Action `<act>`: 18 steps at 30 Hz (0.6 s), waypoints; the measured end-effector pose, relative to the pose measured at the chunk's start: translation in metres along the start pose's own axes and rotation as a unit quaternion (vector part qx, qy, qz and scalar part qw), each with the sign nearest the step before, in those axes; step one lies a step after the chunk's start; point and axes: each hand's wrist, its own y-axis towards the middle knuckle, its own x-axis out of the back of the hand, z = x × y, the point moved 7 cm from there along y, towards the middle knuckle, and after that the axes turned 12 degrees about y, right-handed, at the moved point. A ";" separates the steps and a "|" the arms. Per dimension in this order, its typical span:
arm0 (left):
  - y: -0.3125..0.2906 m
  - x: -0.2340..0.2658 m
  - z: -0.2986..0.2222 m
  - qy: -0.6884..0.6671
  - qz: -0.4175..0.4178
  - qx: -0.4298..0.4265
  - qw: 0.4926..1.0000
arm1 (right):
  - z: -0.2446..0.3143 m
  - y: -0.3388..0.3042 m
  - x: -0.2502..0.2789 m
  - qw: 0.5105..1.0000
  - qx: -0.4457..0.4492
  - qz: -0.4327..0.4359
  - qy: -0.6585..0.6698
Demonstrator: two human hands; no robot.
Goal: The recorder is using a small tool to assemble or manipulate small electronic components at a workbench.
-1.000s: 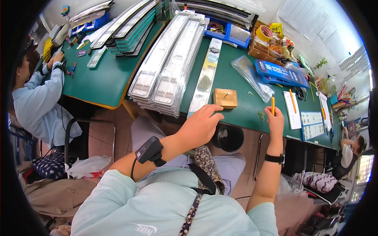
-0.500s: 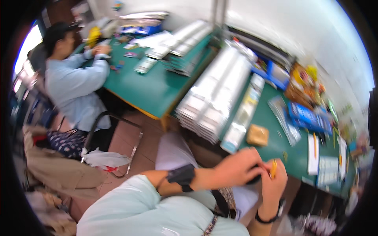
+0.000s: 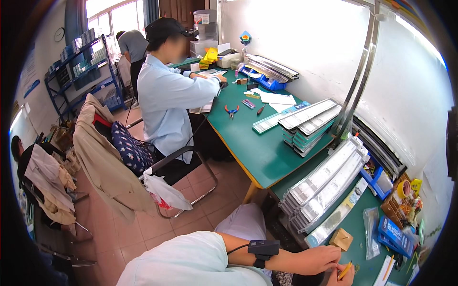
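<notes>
My left hand (image 3: 320, 260) reaches in at the lower right, over the near edge of the green table, its fingertips pinched together against my right hand. What those fingers hold, if anything, is too small to make out. Partly cut off by the lower edge, my right hand (image 3: 344, 276) is closed around a slim yellow pencil (image 3: 344, 270) that slants upward. Just beyond my hands sits a small wooden block (image 3: 341, 239). Beside it lies a long flat clear-and-white case (image 3: 338, 214).
Stacked long cases (image 3: 329, 178) fill the table by the wall. A blue box (image 3: 395, 236), a clear plastic bag (image 3: 371, 233) and a brown basket (image 3: 400, 198) stand right. A person in light blue (image 3: 164, 100) works at the far table, near pliers (image 3: 232, 111).
My view has swung left and up, so my hands now appear lower in the picture. They stay together, the pencil still in the right one. More of the room shows.
</notes>
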 end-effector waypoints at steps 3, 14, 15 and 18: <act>0.000 0.000 0.002 0.010 0.000 0.001 1.000 | 0.005 0.003 0.000 1.000 0.020 -0.010 0.007; 0.003 0.039 -0.034 -0.007 -0.035 -0.056 0.998 | 0.007 0.000 0.036 0.997 0.063 -0.053 -0.011; 0.003 0.043 -0.042 -0.011 -0.026 -0.066 0.997 | 0.005 -0.002 0.043 0.996 0.061 -0.066 -0.017; -0.010 0.094 -0.078 -0.004 -0.161 -0.194 0.968 | -0.022 -0.025 0.088 0.943 -0.082 -0.211 0.246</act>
